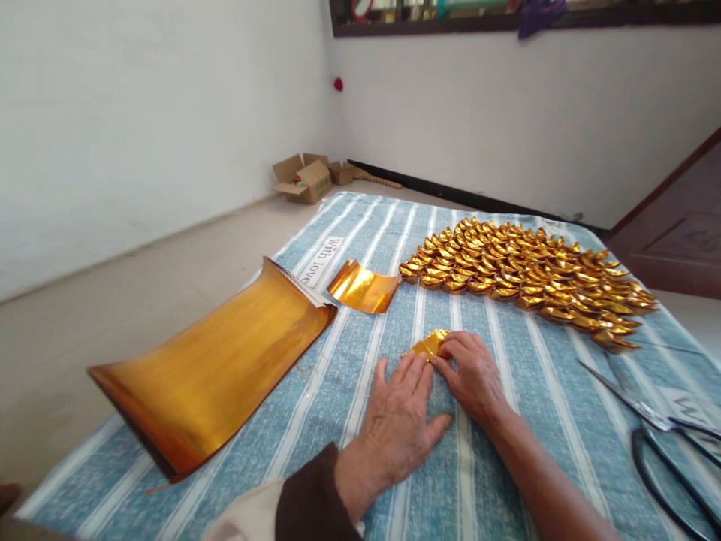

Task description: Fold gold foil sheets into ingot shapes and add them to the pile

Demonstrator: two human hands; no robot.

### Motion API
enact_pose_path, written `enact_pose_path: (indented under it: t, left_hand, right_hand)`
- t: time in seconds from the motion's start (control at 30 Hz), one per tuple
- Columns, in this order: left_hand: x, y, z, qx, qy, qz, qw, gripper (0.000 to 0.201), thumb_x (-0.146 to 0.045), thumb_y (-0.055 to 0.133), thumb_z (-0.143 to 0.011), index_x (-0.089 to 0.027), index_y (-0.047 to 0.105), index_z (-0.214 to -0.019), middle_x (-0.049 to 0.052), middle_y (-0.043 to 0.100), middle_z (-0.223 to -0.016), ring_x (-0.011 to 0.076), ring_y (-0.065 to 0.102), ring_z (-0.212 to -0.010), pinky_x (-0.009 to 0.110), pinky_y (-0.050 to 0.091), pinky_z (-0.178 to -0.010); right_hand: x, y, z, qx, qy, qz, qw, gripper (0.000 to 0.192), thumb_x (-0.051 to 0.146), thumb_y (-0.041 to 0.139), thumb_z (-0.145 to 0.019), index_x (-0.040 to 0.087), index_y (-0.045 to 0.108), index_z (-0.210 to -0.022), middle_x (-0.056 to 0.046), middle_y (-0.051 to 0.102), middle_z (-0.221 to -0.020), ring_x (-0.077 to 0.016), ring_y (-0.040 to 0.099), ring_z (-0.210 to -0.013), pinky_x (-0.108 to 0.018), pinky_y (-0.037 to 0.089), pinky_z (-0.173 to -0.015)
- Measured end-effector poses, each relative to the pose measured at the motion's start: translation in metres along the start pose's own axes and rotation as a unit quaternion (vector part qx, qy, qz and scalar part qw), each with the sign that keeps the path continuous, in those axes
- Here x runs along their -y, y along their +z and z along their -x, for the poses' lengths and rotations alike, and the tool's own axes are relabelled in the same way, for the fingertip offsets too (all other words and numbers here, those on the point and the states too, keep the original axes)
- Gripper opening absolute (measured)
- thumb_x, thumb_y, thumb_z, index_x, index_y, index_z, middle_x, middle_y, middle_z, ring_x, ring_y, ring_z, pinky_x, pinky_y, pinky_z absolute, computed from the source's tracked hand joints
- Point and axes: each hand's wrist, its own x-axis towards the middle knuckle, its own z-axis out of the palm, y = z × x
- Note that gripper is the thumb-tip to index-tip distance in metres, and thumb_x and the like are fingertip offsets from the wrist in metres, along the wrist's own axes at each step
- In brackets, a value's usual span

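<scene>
A small folded piece of gold foil paper lies on the striped cloth, partly covered by my fingers. My left hand rests flat with its fingers stretched out, their tips on the near edge of the paper. At the paper's right end, my right hand is closed, thumb and fingers pinching it. Beyond the hands sits a short stack of curled gold foil sheets. A larger stack of gold foil paper bows upward at its ends on the left.
Many folded gold paper ingots stand in packed rows at the far right. Black-handled scissors lie open at the right. A blue-and-white striped tablecloth covers the table. Cardboard boxes sit on the floor by the wall.
</scene>
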Motion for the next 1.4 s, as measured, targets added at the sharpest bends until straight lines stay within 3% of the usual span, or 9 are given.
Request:
enact_pose_path:
  t: [0.5, 0.7, 0.9, 1.17, 1.4]
  left_hand:
    - [0.001, -0.004, -0.001, 0.030, -0.004, -0.015, 0.999, 0.060, -0.043, 0.060, -0.087, -0.014, 0.045, -0.137, 0.015, 0.043, -0.148, 0.0342, 0.034, -0.139, 0.068, 0.021, -0.109]
    - [0.007, -0.009, -0.002, 0.045, 0.011, -0.018, 0.999, 0.065, -0.049, 0.060, -0.086, -0.018, 0.042, -0.140, 0.012, 0.043, -0.149, 0.0339, 0.033, -0.139, 0.070, 0.018, -0.108]
    - [0.011, -0.009, -0.002, 0.028, 0.016, -0.030, 0.999, 0.064, -0.056, 0.054, -0.087, -0.022, 0.043, -0.140, 0.010, 0.045, -0.147, 0.0320, 0.035, -0.138, 0.066, 0.015, -0.112]
    - [0.016, -0.020, -0.004, 0.052, 0.025, -0.034, 0.998, 0.069, -0.047, 0.057, -0.087, -0.020, 0.032, -0.145, 0.015, 0.039, -0.150, 0.0300, 0.038, -0.137, 0.065, 0.020, -0.110]
    - [0.016, -0.016, -0.003, 0.034, 0.024, -0.068, 0.997, 0.063, -0.048, 0.053, -0.090, -0.020, 0.036, -0.143, 0.014, 0.040, -0.150, 0.0285, 0.036, -0.138, 0.059, 0.020, -0.113]
  right_hand:
    - [0.000, 0.001, 0.000, 0.008, 0.008, -0.006, 1.000, 0.014, 0.025, 0.063, -0.087, 0.021, 0.056, -0.075, -0.005, 0.062, -0.091, -0.0222, 0.052, -0.088, -0.037, 0.042, -0.080]
    - [-0.002, 0.002, 0.001, 0.003, 0.004, -0.001, 1.000, 0.014, 0.027, 0.062, -0.087, 0.021, 0.056, -0.075, -0.005, 0.062, -0.091, -0.0223, 0.053, -0.089, -0.037, 0.042, -0.080]
    - [-0.002, 0.002, 0.000, -0.006, -0.003, 0.003, 1.000, 0.015, 0.027, 0.060, -0.088, 0.022, 0.056, -0.075, -0.005, 0.063, -0.090, -0.0220, 0.054, -0.088, -0.036, 0.043, -0.079]
    - [-0.004, 0.004, -0.002, -0.004, -0.005, -0.002, 1.000, 0.014, 0.027, 0.062, -0.087, 0.022, 0.056, -0.075, -0.004, 0.062, -0.086, -0.0213, 0.055, -0.086, -0.037, 0.042, -0.080]
    - [-0.002, 0.003, -0.002, -0.012, -0.010, 0.008, 1.000, 0.016, 0.026, 0.063, -0.087, 0.022, 0.056, -0.074, -0.004, 0.063, -0.086, -0.0206, 0.055, -0.086, -0.035, 0.042, -0.079]
